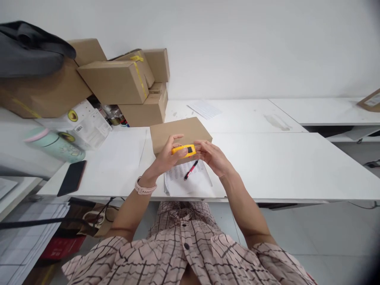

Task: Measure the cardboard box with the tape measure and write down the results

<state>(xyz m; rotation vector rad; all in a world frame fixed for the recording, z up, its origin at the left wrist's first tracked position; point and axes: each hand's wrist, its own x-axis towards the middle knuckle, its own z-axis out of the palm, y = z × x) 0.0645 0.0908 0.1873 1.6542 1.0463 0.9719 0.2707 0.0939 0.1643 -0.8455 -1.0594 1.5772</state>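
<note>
A yellow utility knife (184, 151) with a black slider lies in my left hand (166, 157). The left thumb presses along its side near the slider, and the index finger is raised above it. At the knife's right end, the bent fingers of my right hand (212, 156) close in around the tip; whether a blade is out cannot be seen. Beneath both hands rests a closed brown cardboard box (182, 130) on the white table. In front of the box, a red and black pen (190, 170) lies on printed sheets (178, 183).
Stacked cardboard boxes (114, 81) stand at the back left, with a dark bag (29, 51) on top. A mint bottle (55, 144) and a phone (72, 178) are at the left. Another paper sheet (204, 109) lies near the wall. The white table (282, 166) extends right.
</note>
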